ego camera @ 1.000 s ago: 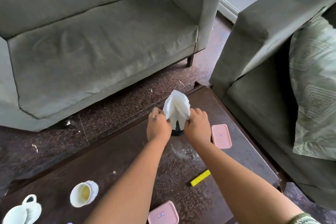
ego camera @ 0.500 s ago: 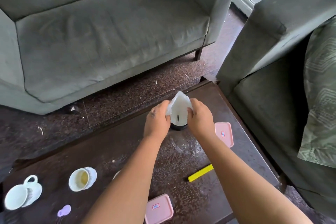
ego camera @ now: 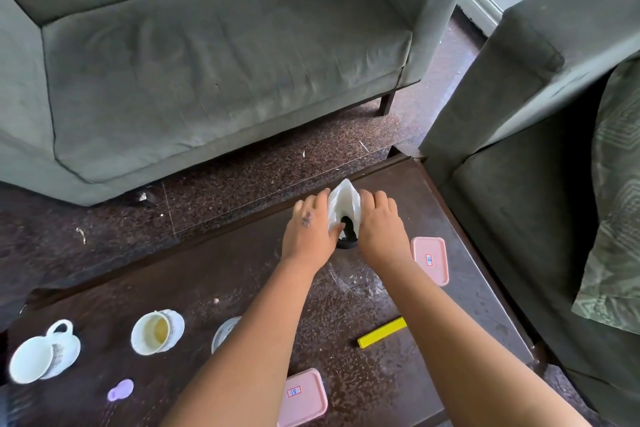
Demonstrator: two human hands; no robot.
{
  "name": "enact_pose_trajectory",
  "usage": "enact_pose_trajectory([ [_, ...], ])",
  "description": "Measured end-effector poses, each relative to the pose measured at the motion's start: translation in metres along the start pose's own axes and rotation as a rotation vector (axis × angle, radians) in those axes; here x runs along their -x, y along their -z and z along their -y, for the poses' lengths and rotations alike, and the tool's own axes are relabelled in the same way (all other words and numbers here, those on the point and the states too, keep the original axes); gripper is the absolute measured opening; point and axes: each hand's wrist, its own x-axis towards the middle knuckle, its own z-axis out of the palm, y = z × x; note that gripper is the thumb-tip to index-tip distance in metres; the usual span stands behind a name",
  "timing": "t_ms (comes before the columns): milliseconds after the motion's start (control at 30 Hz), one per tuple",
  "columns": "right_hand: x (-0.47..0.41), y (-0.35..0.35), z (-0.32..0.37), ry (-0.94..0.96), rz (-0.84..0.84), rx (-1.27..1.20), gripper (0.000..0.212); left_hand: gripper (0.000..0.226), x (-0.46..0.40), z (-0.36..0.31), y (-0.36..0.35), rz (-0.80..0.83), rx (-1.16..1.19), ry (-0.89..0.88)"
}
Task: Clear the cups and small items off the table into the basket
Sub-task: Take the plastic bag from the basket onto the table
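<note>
Near the far edge of the dark table (ego camera: pixel 242 274), my left hand (ego camera: pixel 308 232) and my right hand (ego camera: pixel 379 229) both pinch a white napkin (ego camera: pixel 343 203) that stands folded in a small black holder (ego camera: pixel 347 242). Two white cups lie tipped on saucers at the near left: one cup (ego camera: pixel 33 357) at the corner, another cup (ego camera: pixel 154 331) with yellowish residue inside. Two pink lids rest on the table, one pink lid (ego camera: pixel 430 259) to the right of my hands and a second pink lid (ego camera: pixel 304 397) at the near edge. No basket is in view.
A yellow stick (ego camera: pixel 382 336) lies by my right forearm, a purple spoon (ego camera: pixel 120 389) at the near left, and a saucer (ego camera: pixel 224 333) shows partly under my left arm. A grey sofa (ego camera: pixel 207 45) faces the table; an armchair (ego camera: pixel 526 149) with a patterned cushion (ego camera: pixel 620 204) flanks its right side.
Both hands have pressed the napkin lower into the black holder, so it stands shorter. The camera has tilted down, and more of the near table with cups and spoon shows.
</note>
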Motion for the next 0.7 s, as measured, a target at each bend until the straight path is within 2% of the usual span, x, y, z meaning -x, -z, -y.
enact_pose_trajectory([
  [67, 0.001, -0.001, 0.001, -0.029, -0.067, 0.017, 0.038, 0.054, 0.001, 0.001, -0.002, -0.029, -0.048, -0.002],
  [200, 0.002, 0.000, 0.005, -0.053, -0.226, -0.160, 0.036, 0.038, 0.007, 0.000, 0.002, -0.189, 0.034, -0.052],
  [267, 0.001, 0.000, 0.007, -0.051, -0.160, -0.183, 0.035, 0.029, 0.009, -0.001, 0.004, -0.192, 0.063, -0.048],
  [333, 0.001, -0.001, 0.006, -0.048, -0.085, -0.167, 0.032, 0.029, 0.008, -0.003, 0.005, -0.167, 0.077, -0.034],
  [467, 0.001, 0.004, 0.008, -0.082, -0.158, -0.235, 0.038, 0.056, 0.009, -0.005, 0.007, -0.176, 0.068, 0.040],
  [533, 0.002, 0.005, 0.009, -0.087, -0.168, -0.224, 0.045, 0.063, 0.012, -0.005, 0.007, -0.196, 0.075, 0.061],
  [633, 0.004, 0.008, 0.008, -0.090, -0.069, -0.216, 0.048, 0.045, 0.018, -0.004, 0.006, -0.181, 0.025, 0.049],
  [700, 0.005, 0.011, 0.010, -0.085, -0.076, -0.268, 0.049, 0.038, 0.019, -0.005, 0.009, -0.192, 0.025, 0.047],
])
